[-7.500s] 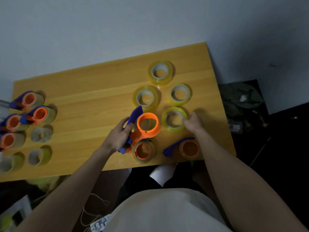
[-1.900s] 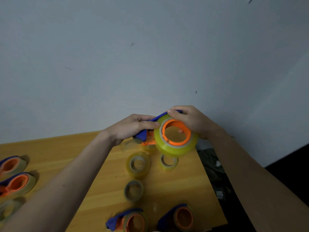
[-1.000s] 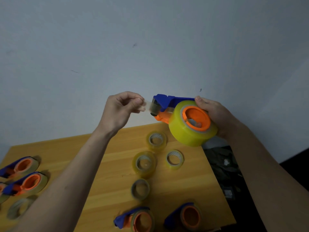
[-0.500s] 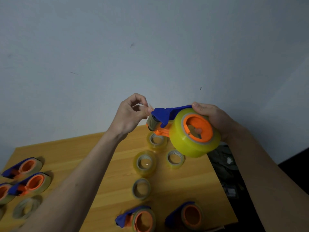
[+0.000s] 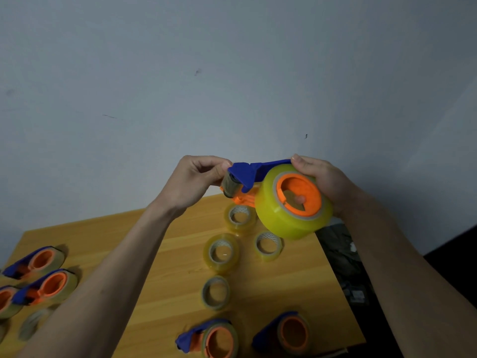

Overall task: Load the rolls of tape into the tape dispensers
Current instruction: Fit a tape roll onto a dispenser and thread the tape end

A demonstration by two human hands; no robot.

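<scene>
— Where's the roll?
— The yellow roll of tape [image 5: 293, 218] sits on the dispenser [image 5: 254, 174] hub, held up above the table [image 5: 296, 277].
— And the step?
— Draw the tape end squarely over the roller – no twisting.
— Hands?
— Right hand [image 5: 321, 180] curls round the roll; left hand [image 5: 197, 178] pinches at the dispenser's nose.

My wooden table [image 5: 296, 288] carries four loose tape rolls [image 5: 221, 252] in the middle — two loaded dispensers [image 5: 210, 338] at the near edge, more dispensers [image 5: 49, 284] along my left.
</scene>
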